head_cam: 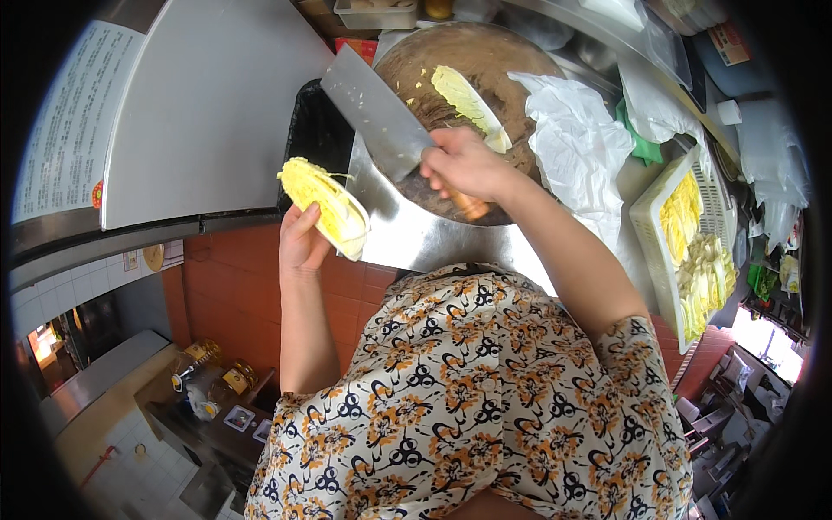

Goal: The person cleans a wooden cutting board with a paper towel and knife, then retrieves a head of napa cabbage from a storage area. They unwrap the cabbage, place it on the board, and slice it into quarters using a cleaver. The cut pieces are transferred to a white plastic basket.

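Observation:
My left hand (305, 237) holds a cut piece of napa cabbage (326, 208), its yellow inner leaves showing, left of the round wooden chopping block (416, 52) and near the black-lined bin. In my right hand (465, 162) is the wooden handle of a broad cleaver (380, 110). Its wide blade reaches up and left over the block's left edge, with small bits stuck to it. Another piece of napa cabbage (471, 107) lies on the block beyond my right hand, and small yellow scraps are scattered beside it.
A bin lined with a black bag (318, 130) stands left of the block. Crumpled white plastic (575, 140) lies at the block's right. Farther right, a white plastic basket (650, 240) holds cabbage pieces. The block rests on a shiny metal surface (416, 240). Clear containers stand behind.

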`<state>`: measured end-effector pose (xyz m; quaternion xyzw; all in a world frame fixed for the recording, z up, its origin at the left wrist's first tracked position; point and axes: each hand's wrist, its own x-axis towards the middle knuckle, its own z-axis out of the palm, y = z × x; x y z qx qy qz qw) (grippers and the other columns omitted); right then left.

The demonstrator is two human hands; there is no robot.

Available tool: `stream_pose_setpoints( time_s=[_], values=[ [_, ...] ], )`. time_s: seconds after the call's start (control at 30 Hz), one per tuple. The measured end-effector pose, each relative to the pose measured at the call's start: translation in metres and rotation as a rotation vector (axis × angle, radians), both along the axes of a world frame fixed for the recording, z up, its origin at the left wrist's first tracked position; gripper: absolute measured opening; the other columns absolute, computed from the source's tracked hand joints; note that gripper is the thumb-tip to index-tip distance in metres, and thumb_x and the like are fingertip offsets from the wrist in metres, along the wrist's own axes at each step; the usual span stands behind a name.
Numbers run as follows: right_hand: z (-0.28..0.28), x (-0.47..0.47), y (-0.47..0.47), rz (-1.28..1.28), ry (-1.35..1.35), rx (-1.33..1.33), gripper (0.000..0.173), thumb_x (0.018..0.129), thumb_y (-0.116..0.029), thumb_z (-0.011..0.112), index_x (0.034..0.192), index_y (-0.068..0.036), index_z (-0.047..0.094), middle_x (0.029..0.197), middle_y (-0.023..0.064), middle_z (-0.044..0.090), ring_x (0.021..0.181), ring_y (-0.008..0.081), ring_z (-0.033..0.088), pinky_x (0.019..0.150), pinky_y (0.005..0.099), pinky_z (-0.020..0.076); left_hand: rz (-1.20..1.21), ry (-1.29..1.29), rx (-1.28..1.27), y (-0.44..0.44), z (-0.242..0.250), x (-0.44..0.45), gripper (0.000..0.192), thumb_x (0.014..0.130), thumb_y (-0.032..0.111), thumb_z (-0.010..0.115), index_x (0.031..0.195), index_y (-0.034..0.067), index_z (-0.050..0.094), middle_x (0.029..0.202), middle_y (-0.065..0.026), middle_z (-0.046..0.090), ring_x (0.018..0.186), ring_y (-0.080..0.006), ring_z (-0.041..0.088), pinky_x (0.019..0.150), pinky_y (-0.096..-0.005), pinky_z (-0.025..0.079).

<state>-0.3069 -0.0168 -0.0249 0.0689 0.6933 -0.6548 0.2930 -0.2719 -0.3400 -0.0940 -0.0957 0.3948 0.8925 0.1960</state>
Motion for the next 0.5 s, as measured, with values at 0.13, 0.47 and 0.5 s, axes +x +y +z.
stream_pose_setpoints(
  time_s=[0.13,0.47,0.5],
  values=[
    [-0.014,-0.001,-0.010,-0.085,-0.209,-0.137,0.015,0.097,-0.010,0.052,0.098,0.003,0.058,0.086,0.0082,0.062,0.068,0.0147,0.059,0.057,0.0317,0.0532,0.048,0.018,0.030,-0.006,0.002,0.015,0.047,0.093,0.005,0.066,0.137,-0.004,0.053,0.130,-0.0149,0.066,0.119,-0.0292,0.065,0.107,-0.0449,0.051],
    [0.026,0.071,0.119,-0.272,0.169,0.221,0.014,0.094,-0.011,0.058,0.092,-0.001,0.067,0.070,0.0012,0.063,0.056,0.0098,0.057,0.048,0.0259,0.0443,0.064,-0.059,0.049,0.028,0.004,-0.009,0.043,0.095,0.008,0.065,0.133,-0.009,0.054,0.126,-0.0194,0.067,0.112,-0.0293,0.069,0.099,-0.0415,0.056],
    [0.027,0.069,0.122,-0.310,0.224,0.375,0.015,0.093,-0.011,0.058,0.094,0.000,0.067,0.069,0.0011,0.063,0.056,0.0104,0.057,0.048,0.0273,0.0439,0.027,-0.037,0.090,0.036,0.004,-0.015,0.042,0.096,0.009,0.064,0.133,-0.009,0.054,0.125,-0.0195,0.067,0.110,-0.0291,0.069,0.098,-0.0412,0.057]
  ],
)
